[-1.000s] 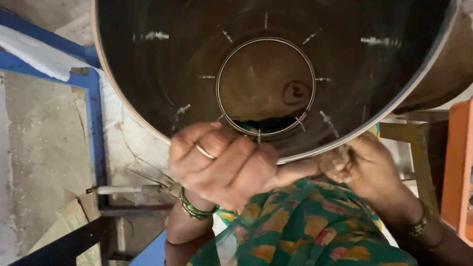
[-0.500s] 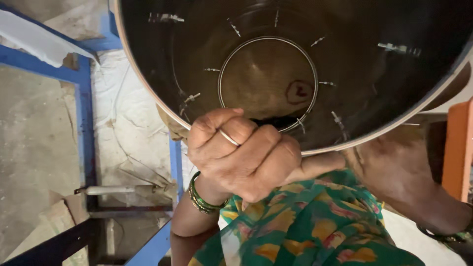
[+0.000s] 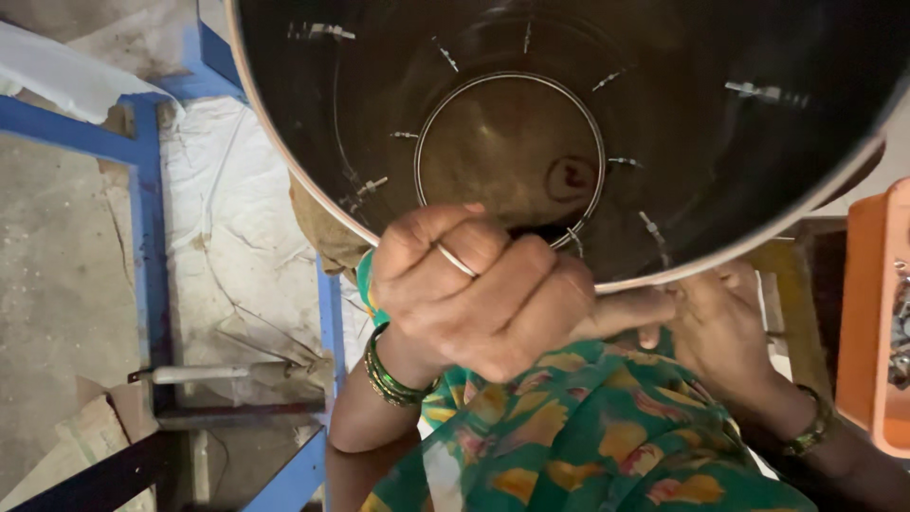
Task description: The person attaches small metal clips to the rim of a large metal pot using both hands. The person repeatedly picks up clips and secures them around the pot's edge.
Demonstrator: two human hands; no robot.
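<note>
While our left hand [image 3: 493, 294] is clenching the drum [image 3: 398, 114] rim, the right hand's [image 3: 720, 332] grip is hidden; the drum risks tipping.

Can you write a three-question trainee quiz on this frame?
1. True or false: the left hand is curled over the near rim of the metal drum.
2. Which wrist wears the green bangles? A left, B right, C neither.
3. Fill in: the tray at the right edge is ____ in colour.

Key: 1 true. 2 A. 3 orange. The right hand sits lower, under the drum's rim.
</note>
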